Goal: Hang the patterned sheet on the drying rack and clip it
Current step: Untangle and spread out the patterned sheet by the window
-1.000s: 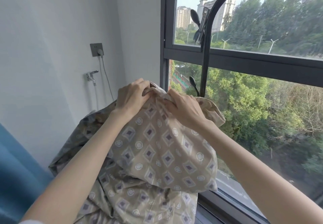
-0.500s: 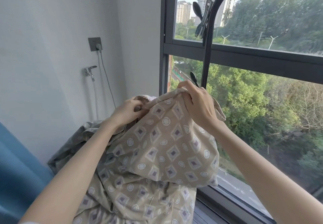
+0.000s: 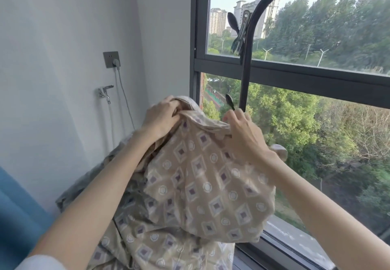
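Head view, patterned sheet (image 3: 202,185): I saw it bunched between both hands at chest height. Most of it hung down in folds towards the bottom of the frame, and none of it was over the rail yet.
Left hand (image 3: 160,120): its fingers were curled round a gathered wad of the sheet's upper edge, gripping firmly.
Right hand (image 3: 242,134): its fingers and thumb were closed on the hem, pinching it.
Held edge: it ran side to side from one hand to the other, roughly level and pulled fairly taut.
Drying rack (image 3: 245,75): its black upright stood just beyond the right hand, then curved over to the right into a top rail well above both hands.
Key relation: as I judged it, the rail lay up and to the right of the grip, parallel to the held edge. The right hand was nearer and would lead the lift.
Clip (image 3: 239,35): it was clamped on the upright, high up, left of the bend.
Second clip (image 3: 230,102): it sat just above the right hand; where it was fixed I could not tell.
Room: the window frame (image 3: 316,80) lay close behind the rack and the wall (image 3: 63,80), with a tap (image 3: 105,92), close on the left. The open way was upward.
Risk: I reckoned the hanging bulk could drag the sheet back off the rail.
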### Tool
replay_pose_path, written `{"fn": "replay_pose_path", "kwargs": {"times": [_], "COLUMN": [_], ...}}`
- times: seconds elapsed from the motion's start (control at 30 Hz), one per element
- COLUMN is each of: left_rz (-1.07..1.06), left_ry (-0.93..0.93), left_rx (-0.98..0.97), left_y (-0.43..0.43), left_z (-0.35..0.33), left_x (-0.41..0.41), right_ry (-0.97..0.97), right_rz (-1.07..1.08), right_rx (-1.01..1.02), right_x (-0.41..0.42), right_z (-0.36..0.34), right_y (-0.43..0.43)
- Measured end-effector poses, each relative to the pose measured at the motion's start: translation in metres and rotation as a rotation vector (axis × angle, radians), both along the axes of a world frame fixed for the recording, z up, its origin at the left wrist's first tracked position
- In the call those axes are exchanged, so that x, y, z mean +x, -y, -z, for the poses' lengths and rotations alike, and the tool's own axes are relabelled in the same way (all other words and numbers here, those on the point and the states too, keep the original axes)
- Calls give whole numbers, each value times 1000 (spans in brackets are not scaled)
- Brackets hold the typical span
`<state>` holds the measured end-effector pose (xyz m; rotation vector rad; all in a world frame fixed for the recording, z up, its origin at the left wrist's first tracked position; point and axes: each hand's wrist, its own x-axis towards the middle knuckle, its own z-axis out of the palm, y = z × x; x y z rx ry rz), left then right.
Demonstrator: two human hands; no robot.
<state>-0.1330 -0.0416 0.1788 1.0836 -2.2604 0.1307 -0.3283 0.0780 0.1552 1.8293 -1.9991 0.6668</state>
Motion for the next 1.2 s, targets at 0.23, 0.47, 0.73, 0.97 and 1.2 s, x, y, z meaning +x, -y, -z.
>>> {"fn": "replay_pose_path", "kwargs": {"times": [0.23, 0.47, 0.73, 0.97, 1.2], "left_rz": [42, 122, 221, 227, 280], "left_ry": [18, 171, -8, 14, 94], "left_rx": [193, 370, 483, 445, 439], "left_y": [-10, -8, -9, -10, -13], "left_z": [44, 54, 57, 51, 50], "left_x": [6, 31, 27, 24, 22], "right_ry": [61, 208, 385, 363, 268], "right_rz": [-92, -182, -244, -235, -225], "right_rx": [77, -82, -90, -37, 38], "right_x": [48, 40, 42, 38, 39], "right_z": [25, 14, 11, 10, 9], "right_y": [11, 2, -3, -6, -7]}}
